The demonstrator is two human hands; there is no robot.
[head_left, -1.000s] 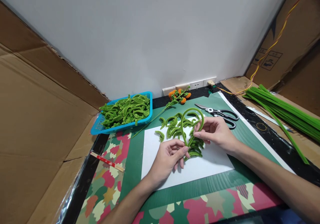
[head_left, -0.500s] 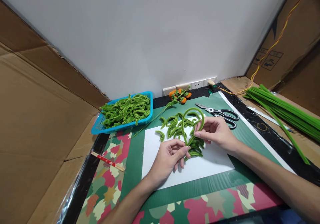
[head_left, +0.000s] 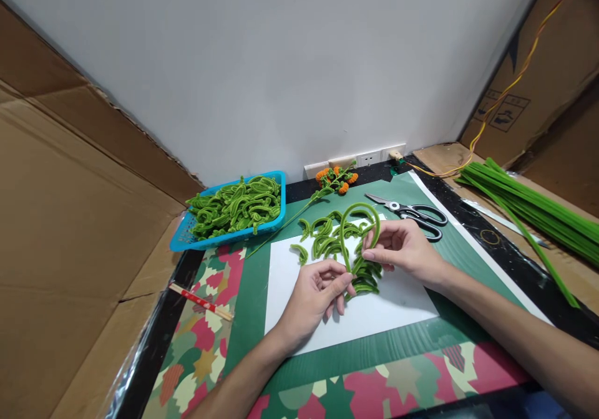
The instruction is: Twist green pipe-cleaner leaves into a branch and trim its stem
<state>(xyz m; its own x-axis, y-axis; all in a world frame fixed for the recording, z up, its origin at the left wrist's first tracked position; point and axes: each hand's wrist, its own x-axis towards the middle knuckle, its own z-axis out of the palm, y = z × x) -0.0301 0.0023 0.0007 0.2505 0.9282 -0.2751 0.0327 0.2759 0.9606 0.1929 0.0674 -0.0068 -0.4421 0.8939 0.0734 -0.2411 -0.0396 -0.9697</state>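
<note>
A fuzzy green pipe cleaner (head_left: 343,232), bent into a rounded loop, is held up over the white paper (head_left: 299,319). My left hand (head_left: 322,291) pinches its lower end between thumb and forefinger. My right hand (head_left: 400,247) grips the loop's right side, also in a pinch. Beneath and behind the loop lie several short curved green pipe cleaner pieces (head_left: 322,244), partly covered by my hands. Black-handled scissors (head_left: 407,210) rest just beyond my right hand, their blades slightly apart.
A blue basket (head_left: 282,201) of curled green pieces stands at the back left. Near it lies an orange-flowered pipe cleaner stem (head_left: 334,182). Long green pipe cleaners (head_left: 528,207) are bundled at right. Chopsticks in a red wrapper (head_left: 201,300) lie at left. Cardboard (head_left: 79,219) walls the left side.
My right hand has shifted very slightly left along the loop, and the loop looks a little rounder. My left hand stays in place.
</note>
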